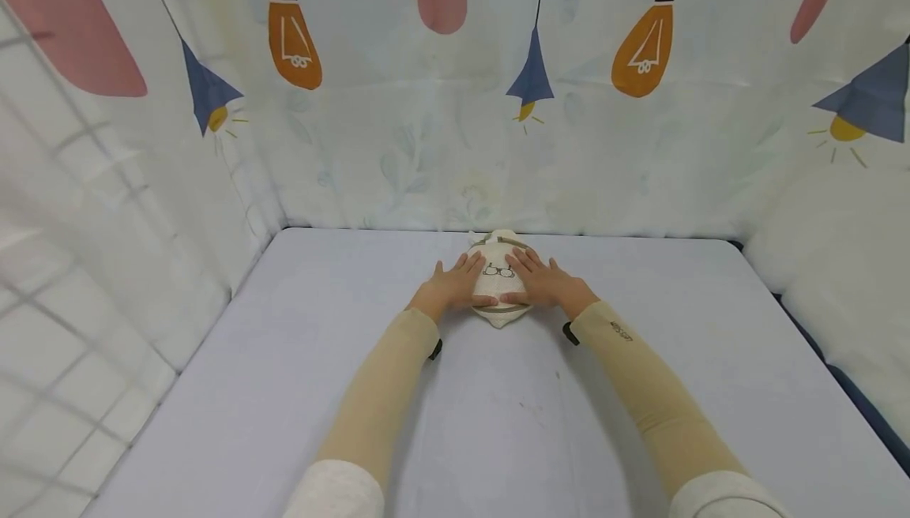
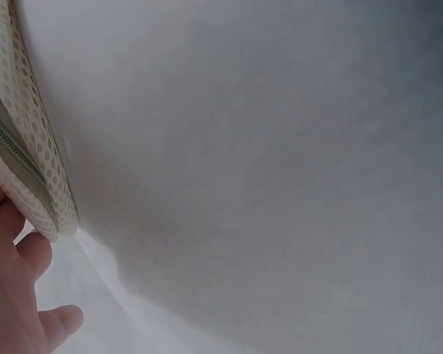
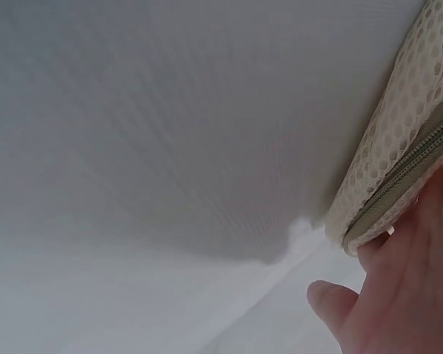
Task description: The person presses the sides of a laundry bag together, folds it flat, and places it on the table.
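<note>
A small cream pouch (image 1: pixel 499 284) with a pair of glasses drawn on its top lies near the far edge of the table. Its side is honeycomb mesh with an olive-green zipper (image 2: pixel 16 151), closed along the stretch in the left wrist view; the right wrist view shows similar zipper (image 3: pixel 406 166) and mesh. My left hand (image 1: pixel 451 287) rests on the pouch's left part, fingers spread and thumb pointing inward. On the right part my right hand (image 1: pixel 543 282) lies the same way, the two thumb tips close together. The pouch's contents, if any, are hidden.
A pale, lavender-white table (image 1: pixel 341 360) spreads around the pouch, with a few small brownish marks (image 1: pixel 529 407). Behind it hangs a white curtain (image 1: pixel 370 163) printed with lamps and bulbs. White cloth (image 1: pixel 64 305) with grid-like shadows borders the left side.
</note>
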Demonstrator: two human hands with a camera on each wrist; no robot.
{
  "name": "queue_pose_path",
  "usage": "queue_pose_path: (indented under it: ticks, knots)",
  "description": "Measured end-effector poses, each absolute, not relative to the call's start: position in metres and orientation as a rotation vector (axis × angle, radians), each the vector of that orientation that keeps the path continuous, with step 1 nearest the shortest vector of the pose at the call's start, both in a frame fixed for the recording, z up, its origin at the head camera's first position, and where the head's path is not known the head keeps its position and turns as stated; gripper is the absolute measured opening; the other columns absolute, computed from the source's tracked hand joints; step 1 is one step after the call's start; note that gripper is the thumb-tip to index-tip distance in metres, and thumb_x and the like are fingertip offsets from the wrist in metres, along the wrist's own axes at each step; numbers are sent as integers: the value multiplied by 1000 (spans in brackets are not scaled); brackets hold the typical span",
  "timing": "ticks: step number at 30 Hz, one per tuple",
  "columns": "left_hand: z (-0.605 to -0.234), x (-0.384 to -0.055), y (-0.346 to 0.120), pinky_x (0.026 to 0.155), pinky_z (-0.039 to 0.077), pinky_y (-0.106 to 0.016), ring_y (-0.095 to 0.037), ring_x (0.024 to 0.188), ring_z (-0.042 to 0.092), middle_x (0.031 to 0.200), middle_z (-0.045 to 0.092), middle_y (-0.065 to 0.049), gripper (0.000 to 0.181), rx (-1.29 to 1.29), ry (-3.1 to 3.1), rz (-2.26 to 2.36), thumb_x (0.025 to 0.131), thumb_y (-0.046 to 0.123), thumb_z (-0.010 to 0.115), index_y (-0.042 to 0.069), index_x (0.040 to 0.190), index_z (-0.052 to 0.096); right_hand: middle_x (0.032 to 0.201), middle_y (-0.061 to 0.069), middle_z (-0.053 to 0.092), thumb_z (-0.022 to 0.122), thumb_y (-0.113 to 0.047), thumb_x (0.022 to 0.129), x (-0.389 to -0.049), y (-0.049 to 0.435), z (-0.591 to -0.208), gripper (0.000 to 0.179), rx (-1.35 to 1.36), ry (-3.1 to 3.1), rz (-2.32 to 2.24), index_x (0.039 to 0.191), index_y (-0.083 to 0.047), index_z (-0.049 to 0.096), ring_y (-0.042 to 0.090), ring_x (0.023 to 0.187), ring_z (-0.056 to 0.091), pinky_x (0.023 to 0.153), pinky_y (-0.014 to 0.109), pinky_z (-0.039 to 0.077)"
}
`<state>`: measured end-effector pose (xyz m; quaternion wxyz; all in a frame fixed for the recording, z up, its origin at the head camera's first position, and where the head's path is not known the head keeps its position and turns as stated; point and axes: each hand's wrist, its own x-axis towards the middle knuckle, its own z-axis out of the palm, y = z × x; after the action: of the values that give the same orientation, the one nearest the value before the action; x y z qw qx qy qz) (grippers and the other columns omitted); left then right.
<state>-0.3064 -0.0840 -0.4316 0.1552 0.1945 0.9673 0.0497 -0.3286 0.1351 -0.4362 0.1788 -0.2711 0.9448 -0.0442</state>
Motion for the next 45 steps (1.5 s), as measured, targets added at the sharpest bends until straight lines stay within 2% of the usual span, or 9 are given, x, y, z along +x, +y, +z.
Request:
queue_pose_path:
  ticks: [18, 27, 36, 45]
  knots:
    - [-434, -305, -84, 121, 7, -63, -28, 156, 5, 172, 4, -8, 100, 553, 2761, 188, 97, 67, 52, 8, 166, 9, 171, 11, -11, 44, -66, 102, -323, 135, -438, 96, -727, 2664, -149, 165, -12, -3, 33, 155, -11, 119, 67, 7]
    - [-437, -305, -88, 121, 7, -65, -29, 156, 3, 172, 2, -8, 101, 548, 2786, 191, 98, 66, 52, 7, 165, 6, 170, 12, -12, 45, -65, 102, -324, 132, -435, 97, -757, 2670, -155, 165, -10, -6, 34, 155, -12, 119, 67, 2]
    - [-440, -304, -83, 121, 6, -64, -31, 156, 0, 172, -3, -8, 101, 557, 2797, 117, 99, 71, 44, 8, 165, 1, 170, 9, -14, 42, -70, 100, -328, 136, -446, 104, -727, 2678, -202, 163, -8, -12, 31, 155, -15, 120, 65, -1]
    - [-433, -303, -79, 120, 6, -65, -34, 156, -1, 171, -5, -10, 103, 541, 2781, 118, 99, 71, 45, 6, 165, 0, 170, 12, -13, 45, -66, 102, -324, 140, -441, 103, -713, 2679, -248, 162, -6, -12, 31, 154, -16, 120, 66, -1]
